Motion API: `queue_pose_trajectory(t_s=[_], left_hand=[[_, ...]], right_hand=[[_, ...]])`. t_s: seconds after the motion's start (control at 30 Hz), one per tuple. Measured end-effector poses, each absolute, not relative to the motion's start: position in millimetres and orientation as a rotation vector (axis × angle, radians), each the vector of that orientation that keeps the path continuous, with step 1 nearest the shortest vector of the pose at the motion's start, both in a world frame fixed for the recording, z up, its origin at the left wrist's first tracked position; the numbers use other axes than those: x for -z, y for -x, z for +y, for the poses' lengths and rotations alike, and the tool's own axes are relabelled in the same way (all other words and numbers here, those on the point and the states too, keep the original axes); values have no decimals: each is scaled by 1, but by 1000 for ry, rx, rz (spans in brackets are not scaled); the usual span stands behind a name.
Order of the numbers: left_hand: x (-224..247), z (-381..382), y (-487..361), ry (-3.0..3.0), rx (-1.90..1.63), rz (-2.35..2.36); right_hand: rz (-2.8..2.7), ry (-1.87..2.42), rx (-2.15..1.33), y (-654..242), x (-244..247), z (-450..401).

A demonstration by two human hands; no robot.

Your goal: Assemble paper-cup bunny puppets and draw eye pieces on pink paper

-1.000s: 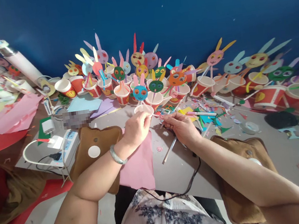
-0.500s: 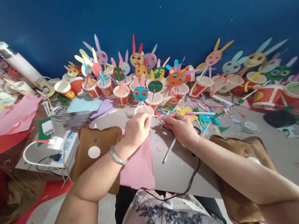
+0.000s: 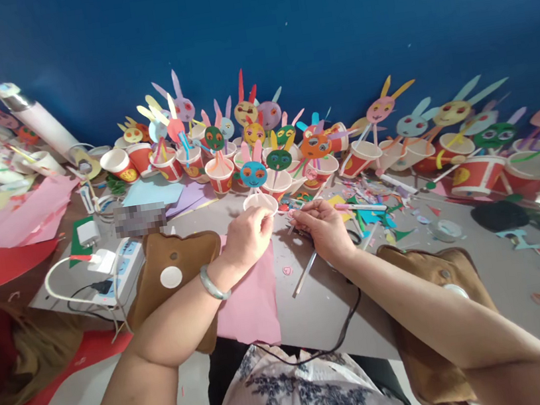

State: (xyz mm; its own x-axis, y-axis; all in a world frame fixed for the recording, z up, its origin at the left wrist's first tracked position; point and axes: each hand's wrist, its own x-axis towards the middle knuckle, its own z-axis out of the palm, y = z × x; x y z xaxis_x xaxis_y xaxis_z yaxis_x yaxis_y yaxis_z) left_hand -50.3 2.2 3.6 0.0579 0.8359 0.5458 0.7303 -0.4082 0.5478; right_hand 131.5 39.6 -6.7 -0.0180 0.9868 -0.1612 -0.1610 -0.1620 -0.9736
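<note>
Vs 0.5 s ago, hands barely shifted; L hand [image 3: 251, 238] grip closed on paper cup [image 3: 260, 202], over worktop [image 3: 311, 320]; mouth up, long axis approx. upright; R hand [image 3: 327, 231] pinches sm. pink pc. [image 3: 291, 213]

View tipped slightly up; paper rabbit heads [image 3: 253, 174] now lower in view

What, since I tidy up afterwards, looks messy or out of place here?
Loose paper scraps lie strewn over the table beside the right hand, some overlapping in a jumble; that looks untidy next to the cups grouped behind.
</note>
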Motion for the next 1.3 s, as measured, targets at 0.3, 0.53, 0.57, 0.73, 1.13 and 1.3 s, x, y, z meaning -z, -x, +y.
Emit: queue_pose_trajectory(t_s=[0.3,0.53,0.57,0.73,1.13,1.3], left_hand=[[-7,1,51,-2181,-1265,1607],[-7,1,50,-2194,-1250,1602],[-6,1,50,-2195,-1248,1601],[-6,1,49,-2201,-1262,1589],[0,2,48,-2200,-1258,1593],[2,0,46,-2187,-1208,1585]], right_hand=[[-1059,1151,-1434,-132,9,36],[-1072,1183,-1400,-129,6,38],[-1073,1187,-1396,-129,6,39],[-1057,1184,-1390,-131,5,40],[-1250,1209,-1335,-145,-4,36],[-1431,1272,-1131,-177,-13,22]])
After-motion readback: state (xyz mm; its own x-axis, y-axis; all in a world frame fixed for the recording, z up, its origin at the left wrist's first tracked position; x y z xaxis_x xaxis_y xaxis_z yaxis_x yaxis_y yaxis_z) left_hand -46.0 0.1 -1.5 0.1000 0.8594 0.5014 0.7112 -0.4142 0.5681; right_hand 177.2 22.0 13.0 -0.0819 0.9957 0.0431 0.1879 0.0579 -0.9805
